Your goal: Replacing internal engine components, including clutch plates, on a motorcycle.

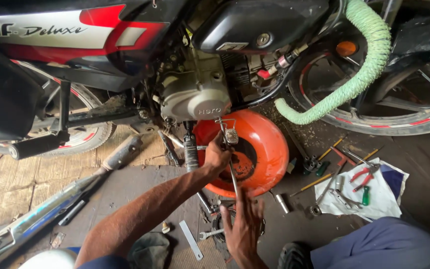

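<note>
**Lever held under the engine**

A thin metal lever (231, 149) is gripped near its pedal end by the left hand (217, 155), fingers closed around it; its lower end is touched by the open right hand (244, 226); behind it sits an orange pan (269, 149), below the grey engine casing (195, 97); tools lie on a white cloth (374, 194) to the right.

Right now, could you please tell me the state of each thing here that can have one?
Left hand: closed around the upper end of the brake pedal lever.
Right hand: fingers spread, at the lever's lower end.
Orange basin: tipped on its side under the engine.
Exhaust pipe: off the motorcycle, lying on the floor.
Red-handled pliers: lying on the cloth.
</note>
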